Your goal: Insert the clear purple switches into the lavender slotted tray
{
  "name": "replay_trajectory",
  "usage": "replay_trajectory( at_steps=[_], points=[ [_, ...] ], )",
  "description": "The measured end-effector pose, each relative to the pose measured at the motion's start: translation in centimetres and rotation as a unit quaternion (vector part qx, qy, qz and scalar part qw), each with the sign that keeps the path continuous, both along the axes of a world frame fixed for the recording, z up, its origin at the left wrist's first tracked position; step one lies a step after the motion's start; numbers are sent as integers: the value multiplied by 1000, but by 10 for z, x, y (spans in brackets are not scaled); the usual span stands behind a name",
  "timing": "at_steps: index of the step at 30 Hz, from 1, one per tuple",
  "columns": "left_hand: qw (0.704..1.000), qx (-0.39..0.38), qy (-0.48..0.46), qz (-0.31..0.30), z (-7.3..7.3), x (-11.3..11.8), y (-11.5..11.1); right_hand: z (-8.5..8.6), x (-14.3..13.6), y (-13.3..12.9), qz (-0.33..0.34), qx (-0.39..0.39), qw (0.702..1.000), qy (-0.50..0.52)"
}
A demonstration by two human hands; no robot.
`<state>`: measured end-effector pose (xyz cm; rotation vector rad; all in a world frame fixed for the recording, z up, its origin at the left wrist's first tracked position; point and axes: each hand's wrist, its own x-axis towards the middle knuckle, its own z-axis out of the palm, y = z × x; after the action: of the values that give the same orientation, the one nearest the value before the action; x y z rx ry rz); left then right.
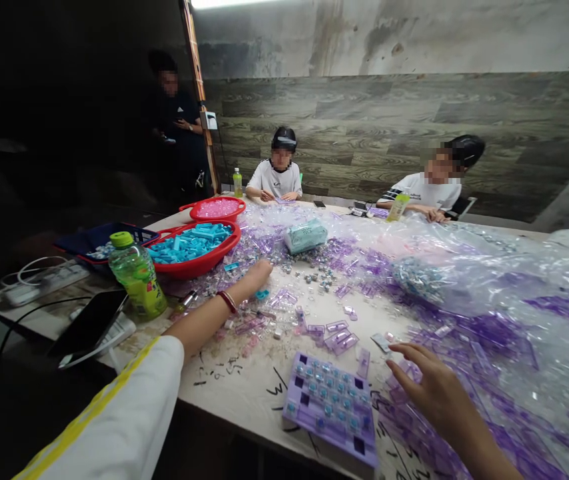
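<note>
My left hand (260, 275) reaches forward over the table, at the near side of a pile of small blue-grey parts (318, 280). Its fingers are bunched, and whatever they pinch is too small to make out. At the right, my right hand (427, 387) hovers with thumb and fingers apart beside a small grey flat piece (381, 343). Between my arms, near the front edge, lies a purple tray (332, 410) with rows of clear pieces with blue centres and several dark square openings. Loose clear purple pieces (340, 338) lie just behind it.
Red baskets of blue pieces (192, 248) and pink pieces (217, 208), a green-capped bottle (137, 277) and a phone (89, 323) stand left. A wrapped teal pack (306, 236) sits mid-table. Plastic bags (489, 267) and purple parts cover the right. Two people sit opposite; another person is at the back left.
</note>
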<state>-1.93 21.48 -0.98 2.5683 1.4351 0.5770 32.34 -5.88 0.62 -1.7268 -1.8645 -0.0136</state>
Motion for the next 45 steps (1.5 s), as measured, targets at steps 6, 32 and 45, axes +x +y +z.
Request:
replay_trajectory(
  at_steps=[6,32,45],
  points=[
    [999,14,-32,-4,14,1,-8,3,3,-1,-1,-30,999,13],
    [713,-434,-465,-294,29,63,-219,36,-117,-38,172,24,953,249],
    [853,-148,-267,-423,12,56,-228,34,-92,-69,151,-19,977,152]
  ],
)
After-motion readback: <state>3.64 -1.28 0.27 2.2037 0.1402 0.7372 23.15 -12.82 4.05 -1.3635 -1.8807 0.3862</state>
